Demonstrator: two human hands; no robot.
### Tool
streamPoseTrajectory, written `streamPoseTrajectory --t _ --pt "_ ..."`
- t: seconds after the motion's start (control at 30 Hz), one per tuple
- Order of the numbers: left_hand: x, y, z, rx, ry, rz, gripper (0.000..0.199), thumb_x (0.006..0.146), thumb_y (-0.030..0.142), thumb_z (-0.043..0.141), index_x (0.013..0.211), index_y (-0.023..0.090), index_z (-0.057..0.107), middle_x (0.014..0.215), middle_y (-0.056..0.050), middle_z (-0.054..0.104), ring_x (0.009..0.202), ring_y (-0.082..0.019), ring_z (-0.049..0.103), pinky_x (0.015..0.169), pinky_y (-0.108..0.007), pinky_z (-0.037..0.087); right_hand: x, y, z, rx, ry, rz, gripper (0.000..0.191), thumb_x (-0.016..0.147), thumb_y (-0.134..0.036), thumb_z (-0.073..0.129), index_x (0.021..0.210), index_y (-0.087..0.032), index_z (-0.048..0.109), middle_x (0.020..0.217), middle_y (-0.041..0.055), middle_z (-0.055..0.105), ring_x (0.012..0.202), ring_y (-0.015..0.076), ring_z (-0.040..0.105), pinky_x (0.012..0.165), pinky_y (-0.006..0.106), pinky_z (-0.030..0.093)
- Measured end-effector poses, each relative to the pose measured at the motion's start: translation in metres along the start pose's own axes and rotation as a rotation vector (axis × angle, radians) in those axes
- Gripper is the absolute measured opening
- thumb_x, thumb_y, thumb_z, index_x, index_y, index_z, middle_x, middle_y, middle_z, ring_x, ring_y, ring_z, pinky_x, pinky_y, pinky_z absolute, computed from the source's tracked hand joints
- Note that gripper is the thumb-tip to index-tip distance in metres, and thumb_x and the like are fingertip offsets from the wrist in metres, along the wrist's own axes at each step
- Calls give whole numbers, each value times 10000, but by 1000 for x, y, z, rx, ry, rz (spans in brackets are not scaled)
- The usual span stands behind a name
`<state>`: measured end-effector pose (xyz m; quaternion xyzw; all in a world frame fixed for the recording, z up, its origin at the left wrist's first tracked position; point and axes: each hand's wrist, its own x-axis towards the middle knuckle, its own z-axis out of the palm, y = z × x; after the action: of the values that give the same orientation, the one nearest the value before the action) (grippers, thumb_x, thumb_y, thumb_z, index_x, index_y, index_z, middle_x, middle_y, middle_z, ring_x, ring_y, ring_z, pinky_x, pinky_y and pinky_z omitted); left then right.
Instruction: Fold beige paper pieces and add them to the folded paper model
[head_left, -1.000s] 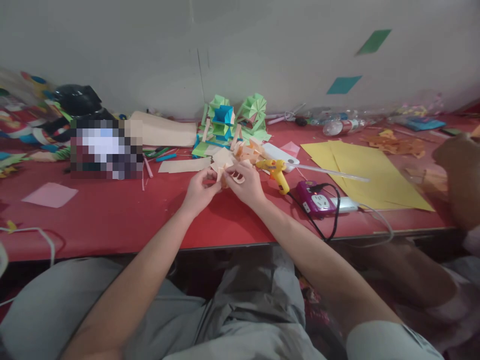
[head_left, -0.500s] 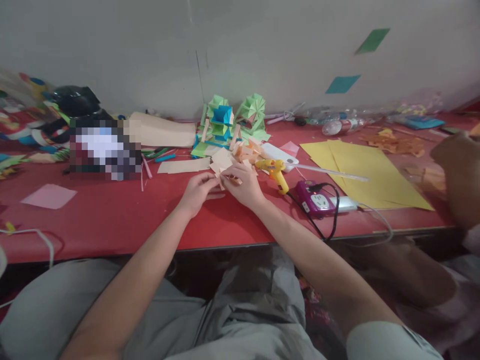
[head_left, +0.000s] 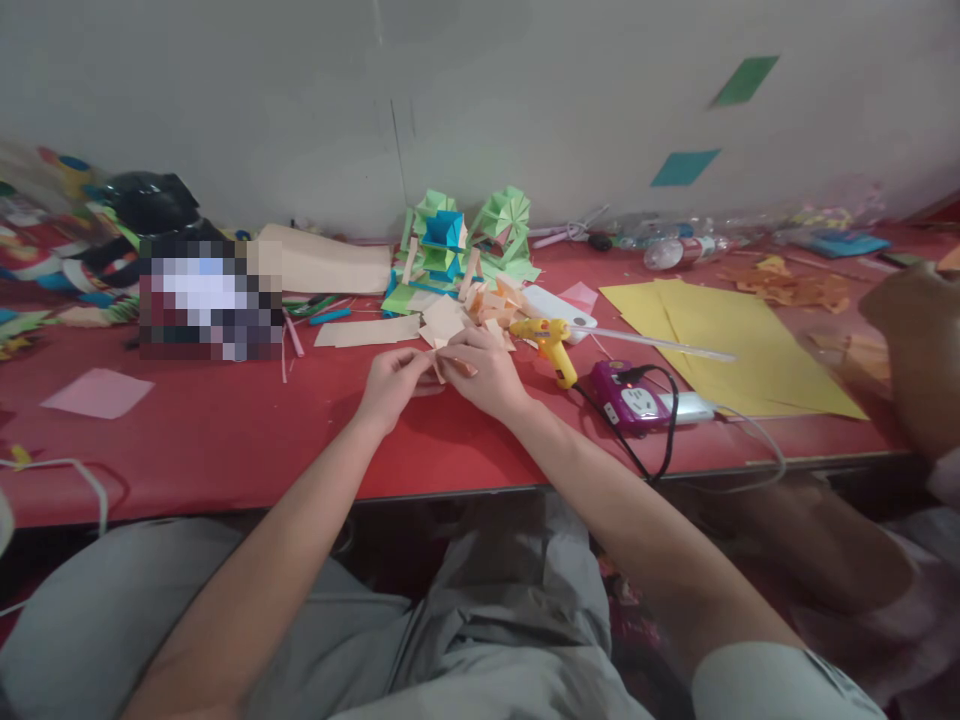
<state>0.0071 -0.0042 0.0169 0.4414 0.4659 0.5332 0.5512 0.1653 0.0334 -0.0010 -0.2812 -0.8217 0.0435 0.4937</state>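
My left hand and my right hand meet over the red table. Between their fingertips they pinch a small piece of tan paper, mostly hidden by the fingers. Just beyond lie loose tan paper pieces and peach folded paper. A yellow glue gun with a long clear glue stick rests right of my right hand. Behind the scraps stands a blue and green folded-paper model, with a light green paper fan shape beside it.
A purple power socket with a black cord sits at the right front, next to yellow paper sheets. Plastic bottles lie farther back. A pink paper square is at left. Another person's arm reaches in at far right.
My right hand's fingers have shifted slightly around the tan paper piece, and it has turned a little. My left hand stays almost in place.
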Motion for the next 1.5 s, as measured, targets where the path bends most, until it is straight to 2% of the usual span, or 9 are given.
streamPoseTrajectory --t 0.23,0.37,0.57,0.7,0.87,0.97,1.07,1.37,1.5 --pt "2 -4 -3 16 32 27 316 685 454 787 696 165 661 692 -18 647 659 -180 645 616 -327 599 0 -7 -3 23 -60 46 203 915 -256 568 944 -204 763 877 76 644 812 185 573 810 361 472" --pt "5 -8 -7 118 38 136 314 750 481 723 731 176 654 735 -24 653 705 -186 640 627 -312 586 -1 -8 -4 65 -90 84 236 938 -327 562 1018 -231 763 956 81 634 852 187 563 833 376 471" --pt "9 -7 -14 289 151 338 320 843 475 633 708 191 580 677 -4 597 640 -157 582 593 -263 531 1 -8 -8 101 -55 112 259 947 -321 540 857 -204 753 998 87 642 883 185 577 860 382 464" --pt "9 -5 -18 421 231 478 339 885 474 604 694 197 561 640 0 578 598 -144 543 567 -244 465 2 -6 -5 195 59 285 297 927 -395 565 742 -185 663 900 77 636 846 180 598 776 343 490" --pt "7 -2 -18 480 232 544 371 904 522 582 714 204 592 672 -16 637 631 -162 568 619 -265 448 6 -5 -1 476 192 660 402 819 -597 644 903 -209 580 848 42 629 747 151 595 610 267 484" --pt "4 1 -15 492 209 534 365 901 520 589 709 211 616 679 -21 643 669 -174 578 652 -268 441 8 -6 -2 634 81 779 490 762 -672 660 852 -194 595 755 31 625 678 146 590 573 260 474" --pt "2 3 -13 467 175 491 359 904 510 586 701 215 615 681 -20 641 679 -174 579 670 -264 440 8 -7 -4 622 -19 760 520 747 -690 666 691 -179 586 621 11 573 585 125 529 506 249 397" --pt "8 -7 -16 340 177 365 314 887 461 601 704 205 596 659 -3 609 605 -139 542 602 -246 427 6 -7 -5 559 -51 709 546 745 -701 658 598 -187 546 523 -23 458 508 99 392 455 255 268" --pt "11 -8 -13 112 122 212 310 847 483 632 748 194 578 714 -16 638 635 -154 604 591 -258 483 5 -6 -5 556 -50 688 541 761 -688 650 591 -186 542 493 -34 416 494 95 354 457 256 240"
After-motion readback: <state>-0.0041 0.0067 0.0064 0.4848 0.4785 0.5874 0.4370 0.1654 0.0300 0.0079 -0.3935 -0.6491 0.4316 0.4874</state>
